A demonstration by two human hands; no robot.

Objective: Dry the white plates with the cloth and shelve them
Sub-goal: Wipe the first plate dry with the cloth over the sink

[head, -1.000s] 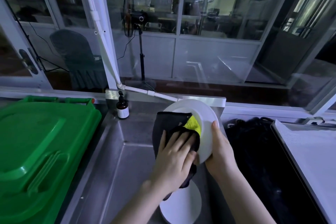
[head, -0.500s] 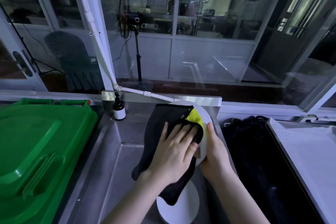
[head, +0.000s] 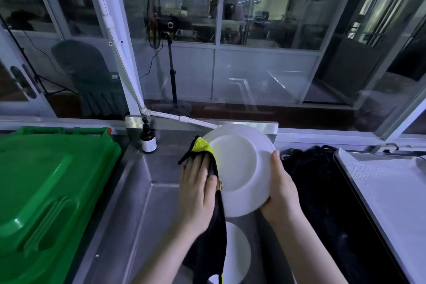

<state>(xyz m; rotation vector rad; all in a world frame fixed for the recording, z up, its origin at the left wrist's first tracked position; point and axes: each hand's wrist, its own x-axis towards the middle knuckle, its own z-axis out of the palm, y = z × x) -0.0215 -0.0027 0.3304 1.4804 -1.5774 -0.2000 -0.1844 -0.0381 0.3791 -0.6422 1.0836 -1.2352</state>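
Lying nearest in the sink (head: pixel 138 203): second plate (head: pixel 238 253), partly under the hanging cloth (head: pixel 213 237) | left hand (head: pixel 196 191) flat-fingered, pressing cloth onto white plate (head: pixel 239 168) at its left rim | right hand (head: pixel 280 191) clasping its right rim, tilted above sink | beyond: brown bottle (head: pixel 148 139).

A round white ceramic plate (head: pixel 239 168) stands tilted on edge above the steel sink basin (head: pixel 143 203), its broad side toward the camera, gripped at its right rim by the right hand (head: pixel 281 191). A black cloth with a yellow-green corner (head: pixel 214 237) lies against its left rim under the left hand (head: pixel 196 193) and hangs down. A second white plate (head: pixel 237 258) lies flat in the basin, partly covered by the cloth.
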